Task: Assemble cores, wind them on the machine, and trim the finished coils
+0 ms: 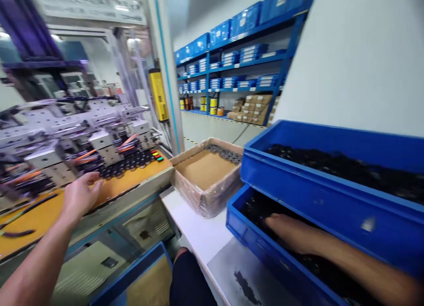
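My left hand (80, 194) reaches over the yellow machine bed (49, 209), fingers stretched toward a row of small black round parts (127, 165) in front of the machine's metal fixtures (73, 142); it holds nothing. My right hand (287, 232) is down inside the lower blue bin (251, 244) among black parts, under the upper blue bin (318, 182). Its fingers are buried and hidden.
An open cardboard box (207, 173) with black rings along its far side sits on the white table (198, 231). A yellow light-curtain bar (158, 94) stands on the machine frame. Blue shelving (238, 58) with bins and cartons fills the back.
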A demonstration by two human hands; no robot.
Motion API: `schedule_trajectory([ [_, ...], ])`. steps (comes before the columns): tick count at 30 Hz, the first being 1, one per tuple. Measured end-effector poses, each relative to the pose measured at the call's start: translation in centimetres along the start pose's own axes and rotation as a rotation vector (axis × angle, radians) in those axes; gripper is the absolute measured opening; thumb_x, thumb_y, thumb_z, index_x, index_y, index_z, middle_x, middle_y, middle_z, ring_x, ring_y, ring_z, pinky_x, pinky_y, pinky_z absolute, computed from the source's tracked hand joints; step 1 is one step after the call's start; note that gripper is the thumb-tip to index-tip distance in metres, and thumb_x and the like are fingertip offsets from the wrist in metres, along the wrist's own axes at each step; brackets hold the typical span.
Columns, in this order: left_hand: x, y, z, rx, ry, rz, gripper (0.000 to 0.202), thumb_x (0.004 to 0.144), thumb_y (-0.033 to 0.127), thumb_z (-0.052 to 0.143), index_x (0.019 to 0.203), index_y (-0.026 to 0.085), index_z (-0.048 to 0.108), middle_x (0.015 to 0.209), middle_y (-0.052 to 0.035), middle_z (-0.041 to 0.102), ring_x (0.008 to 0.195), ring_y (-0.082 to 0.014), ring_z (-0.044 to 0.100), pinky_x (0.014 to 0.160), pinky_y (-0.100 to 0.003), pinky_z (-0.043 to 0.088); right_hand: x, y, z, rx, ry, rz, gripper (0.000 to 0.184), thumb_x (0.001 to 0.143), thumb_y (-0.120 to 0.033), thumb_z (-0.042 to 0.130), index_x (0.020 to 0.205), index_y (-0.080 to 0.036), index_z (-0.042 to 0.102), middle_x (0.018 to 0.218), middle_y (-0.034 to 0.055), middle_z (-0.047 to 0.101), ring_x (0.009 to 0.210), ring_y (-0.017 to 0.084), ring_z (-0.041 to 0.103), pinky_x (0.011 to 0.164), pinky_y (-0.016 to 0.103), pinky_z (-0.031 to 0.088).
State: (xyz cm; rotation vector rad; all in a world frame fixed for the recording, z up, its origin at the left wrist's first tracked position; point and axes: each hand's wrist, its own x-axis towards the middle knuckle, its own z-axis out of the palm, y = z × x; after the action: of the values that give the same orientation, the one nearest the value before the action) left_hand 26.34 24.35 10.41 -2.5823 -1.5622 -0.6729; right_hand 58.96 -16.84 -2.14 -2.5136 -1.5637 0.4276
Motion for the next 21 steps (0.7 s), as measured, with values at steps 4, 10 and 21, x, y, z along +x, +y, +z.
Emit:
schedule_trajectory([
  [4,0.4,11.4,1.9,-0.084,-0.054,0.373,0.040,0.089,0.033,0.058,0.126,0.017,0.062,0.122,-0.0082,0.073,0.111,-0.0280,0.067,0.098,-0.039,0.050,0.4,-0.9,-1.0,-0.040,-0.122,0.102,0.024,0.071,0.004,0.053,0.072,-0.013,0.069,0.081,0.0116,0.070,0.078,0.024,0.068,0.063,0.027,0.038],
  [10,1.1,27.2,8.7,-0.155,-0.359,0.748,0.033,0.093,0.035,0.062,0.122,0.018,0.062,0.128,-0.0102,0.064,0.112,-0.0251,0.064,0.095,-0.049,0.053,0.5,-1.7,-2.0,-0.070,-0.166,0.138,0.036,0.079,0.007,0.045,0.087,-0.012,0.074,0.095,0.0133,0.072,0.093,0.023,0.068,0.074,0.027,0.041],
  [21,0.5,39.9,16.9,-0.227,-0.653,0.848,0.035,0.093,0.032,0.063,0.125,0.018,0.059,0.126,-0.0108,0.063,0.105,-0.0237,0.065,0.087,-0.046,0.057,0.6,-1.7,-2.4,-0.038,-0.250,0.192,0.035,0.089,-0.001,0.042,0.103,-0.013,0.071,0.110,0.0135,0.070,0.103,0.027,0.068,0.089,0.035,0.049],
])
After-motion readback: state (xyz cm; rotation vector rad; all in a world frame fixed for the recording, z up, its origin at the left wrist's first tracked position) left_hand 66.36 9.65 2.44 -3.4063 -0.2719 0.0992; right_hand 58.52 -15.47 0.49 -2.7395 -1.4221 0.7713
